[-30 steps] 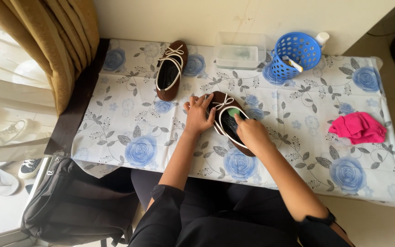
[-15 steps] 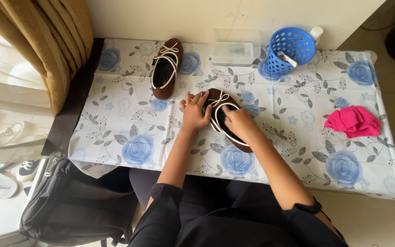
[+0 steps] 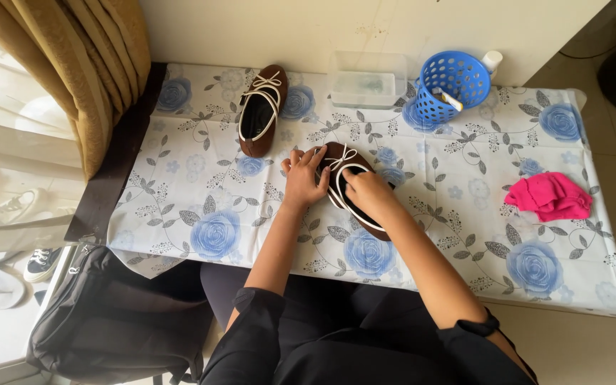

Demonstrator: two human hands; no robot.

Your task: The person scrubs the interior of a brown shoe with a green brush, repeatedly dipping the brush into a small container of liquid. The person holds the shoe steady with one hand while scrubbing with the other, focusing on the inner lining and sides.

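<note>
L hand (image 3: pixel 303 178) flat on toe side of brown shoe (image 3: pixel 354 187), steadying, not gripping; R hand (image 3: pixel 365 194) curled over its opening, grip unclear. Shoe mid-table (image 3: pixel 201 207), below clear box (image 3: pixel 367 78). Risk: white lace (image 3: pixel 341 158) loose near fingers, could snag; shoe may skid on slick cloth toward table edge.

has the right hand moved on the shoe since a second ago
Yes. The right hand slid from the shoe's heel end toward its laces, nearer the blue basket.
</note>
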